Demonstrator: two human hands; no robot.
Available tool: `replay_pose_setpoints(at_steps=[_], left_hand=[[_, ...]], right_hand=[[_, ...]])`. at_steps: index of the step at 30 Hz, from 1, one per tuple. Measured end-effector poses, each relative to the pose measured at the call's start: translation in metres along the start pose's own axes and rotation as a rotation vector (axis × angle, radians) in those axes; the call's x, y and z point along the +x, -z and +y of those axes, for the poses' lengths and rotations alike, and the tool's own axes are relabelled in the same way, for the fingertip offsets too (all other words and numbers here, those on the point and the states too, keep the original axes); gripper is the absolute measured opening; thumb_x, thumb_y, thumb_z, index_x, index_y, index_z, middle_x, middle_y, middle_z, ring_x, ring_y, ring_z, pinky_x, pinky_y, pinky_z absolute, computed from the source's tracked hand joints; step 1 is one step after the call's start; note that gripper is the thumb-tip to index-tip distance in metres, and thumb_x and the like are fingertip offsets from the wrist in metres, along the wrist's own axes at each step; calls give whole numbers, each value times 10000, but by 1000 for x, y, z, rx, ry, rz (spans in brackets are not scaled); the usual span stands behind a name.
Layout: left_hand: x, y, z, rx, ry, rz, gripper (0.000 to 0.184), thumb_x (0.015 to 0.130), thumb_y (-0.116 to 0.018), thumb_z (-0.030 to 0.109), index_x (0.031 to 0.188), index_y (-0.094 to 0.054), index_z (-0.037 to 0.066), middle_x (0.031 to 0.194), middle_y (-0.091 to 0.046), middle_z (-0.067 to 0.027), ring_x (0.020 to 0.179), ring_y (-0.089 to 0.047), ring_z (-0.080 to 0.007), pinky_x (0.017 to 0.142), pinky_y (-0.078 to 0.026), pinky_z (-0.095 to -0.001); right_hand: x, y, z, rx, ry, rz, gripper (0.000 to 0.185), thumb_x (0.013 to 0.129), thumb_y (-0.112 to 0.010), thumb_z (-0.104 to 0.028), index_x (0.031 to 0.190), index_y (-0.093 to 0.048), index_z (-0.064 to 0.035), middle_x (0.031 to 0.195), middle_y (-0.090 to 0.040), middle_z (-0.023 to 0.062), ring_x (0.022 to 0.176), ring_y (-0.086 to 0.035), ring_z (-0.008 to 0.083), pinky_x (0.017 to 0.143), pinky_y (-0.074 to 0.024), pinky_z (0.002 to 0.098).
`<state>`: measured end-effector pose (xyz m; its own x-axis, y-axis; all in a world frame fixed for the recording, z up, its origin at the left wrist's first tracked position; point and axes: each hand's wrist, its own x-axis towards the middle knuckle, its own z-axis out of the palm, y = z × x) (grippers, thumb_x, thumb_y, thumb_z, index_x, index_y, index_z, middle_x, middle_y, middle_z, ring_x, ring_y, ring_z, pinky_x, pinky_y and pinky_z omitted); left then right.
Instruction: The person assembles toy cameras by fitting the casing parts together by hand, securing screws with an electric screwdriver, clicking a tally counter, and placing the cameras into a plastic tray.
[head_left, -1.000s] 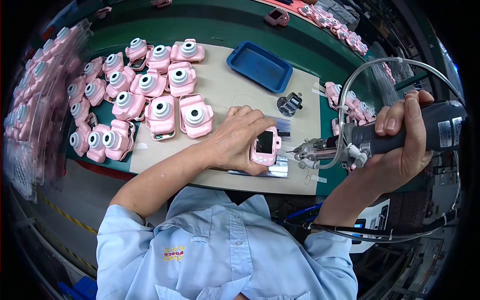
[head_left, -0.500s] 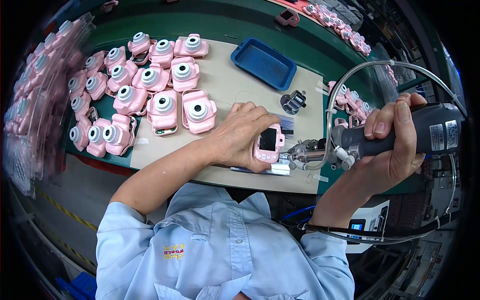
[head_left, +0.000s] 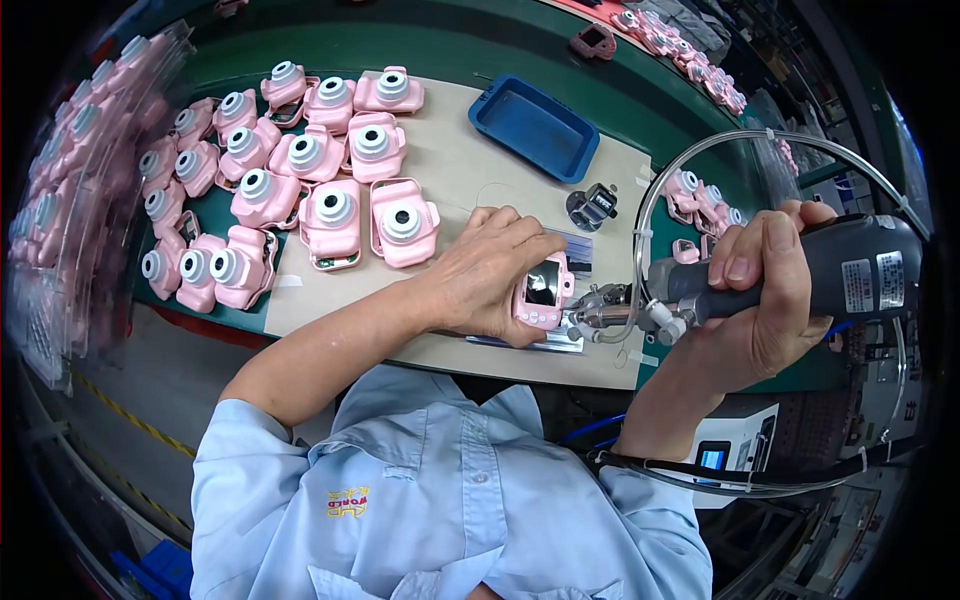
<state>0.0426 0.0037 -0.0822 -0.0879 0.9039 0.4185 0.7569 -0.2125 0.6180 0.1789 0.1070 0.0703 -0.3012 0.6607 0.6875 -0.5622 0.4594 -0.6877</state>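
Note:
My left hand (head_left: 497, 272) is closed around a small pink toy camera (head_left: 541, 290), whose dark screen and row of buttons face up. The toy camera rests over a clear and metallic fixture (head_left: 558, 342) on the beige board. In my right hand (head_left: 775, 275) is a dark grey electric screwdriver (head_left: 858, 268), held sideways with fingers wrapped around its body. Its metal nose (head_left: 603, 308) points left and meets the lower right edge of the toy camera; whether the tip touches a screw cannot be made out. A clear hose arches over the tool.
Several pink cameras (head_left: 330, 210) with white lenses stand left on the board (head_left: 450, 130) and green table. Stacked clear trays (head_left: 100, 200) hold more at far left. A blue tray (head_left: 540, 135) and a tally counter (head_left: 592, 207) lie beyond my hands. A controller box (head_left: 735, 450) sits low right.
The screwdriver and my right hand have shifted slightly left and tilted a little. The view has moved slightly. My left hand keeps its hold on the toy camera.

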Motion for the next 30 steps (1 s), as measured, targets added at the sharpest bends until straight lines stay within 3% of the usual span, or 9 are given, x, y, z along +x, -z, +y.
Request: replay_pose_setpoints(at_steps=[4,10,14,20,25,30], left_hand=[[0,0,1,22,2,12,838,539,-821,343,1295,-542,111,1080,-573,-83,968,-485,-269,946,-331,-403],[-1,10,-2,-31,-74,-16,814,547,-852,332,1275,-560,116,1059,-590,-73,953,-488,-270,928,-361,-383],[1,26,-2,-27,-57,-176,797,582,-860,236,1309,-553,120,1115,-612,-66,989,-500,-280,931,-388,-390],[13,41,1,-27,46,-381,857,594,-835,104,1382,-498,124,1268,-585,-80,1067,-499,-305,962,-401,-394],[19,43,-1,-16,48,-436,798,612,-804,56,1356,-525,121,1213,-612,-95,1050,-512,-314,955,-409,-400],[21,44,-2,-10,39,-432,633,674,-752,61,1283,-589,113,1032,-645,-116,987,-545,-310,875,-445,-416]], right_hand=[[1,-6,-1,-68,-10,85,328,808,-641,-6,1106,-534,81,648,-556,70,405,-469,89,402,-394,185],[16,-5,-13,-68,-7,32,319,823,-650,-20,1105,-542,83,592,-543,56,396,-463,88,418,-401,176],[26,-3,-28,-69,122,-12,316,835,-658,-37,1104,-551,89,565,-542,50,383,-456,94,434,-411,174],[9,-22,-31,-86,86,-93,272,898,-603,-40,1125,-544,96,604,-529,35,473,-458,75,481,-372,166],[3,-31,-28,-84,153,-201,291,893,-608,-54,1125,-537,106,602,-540,46,453,-452,79,465,-373,169],[-10,-55,-28,-203,89,-116,314,882,-607,-65,1127,-523,111,578,-535,49,415,-436,85,447,-378,172]])
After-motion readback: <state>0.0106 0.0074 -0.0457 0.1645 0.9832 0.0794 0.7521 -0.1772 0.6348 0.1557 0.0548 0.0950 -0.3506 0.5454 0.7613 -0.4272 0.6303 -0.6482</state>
